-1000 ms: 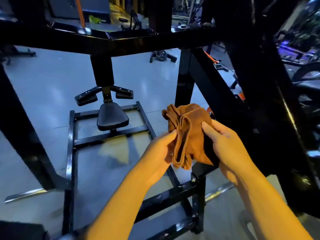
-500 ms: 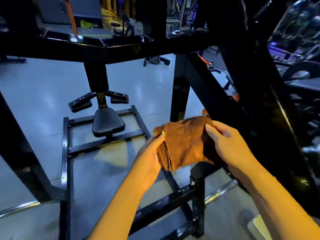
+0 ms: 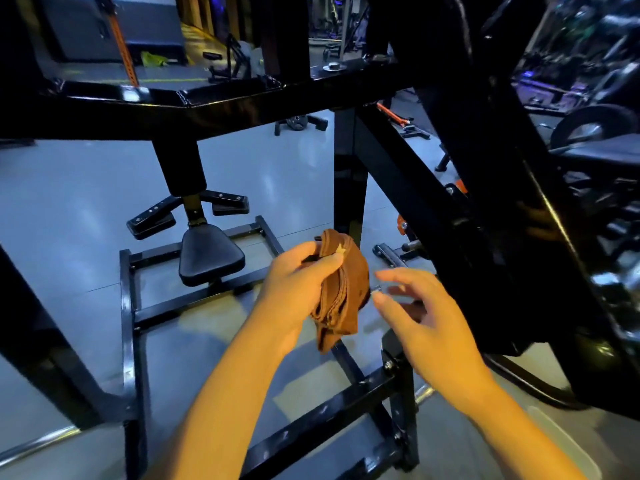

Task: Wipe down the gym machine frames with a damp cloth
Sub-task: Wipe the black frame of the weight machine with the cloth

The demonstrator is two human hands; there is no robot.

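Left hand (image 3: 298, 289) grips the bunched brown cloth (image 3: 343, 292); right hand (image 3: 426, 317) spread, empty, just beside it. Flatten cloth into a pad before pressing along the black frame (image 3: 214, 109).

The frame (image 3: 242, 109) is glossy black painted metal; the cloth (image 3: 346, 292) is soft brown fabric; the seat (image 3: 209, 254) is smooth matt black padding; the floor (image 3: 69, 202) is shiny.

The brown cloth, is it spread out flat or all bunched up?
Bunched up. The brown cloth hangs in thick folds, gripped by the left hand; nothing lies flat.
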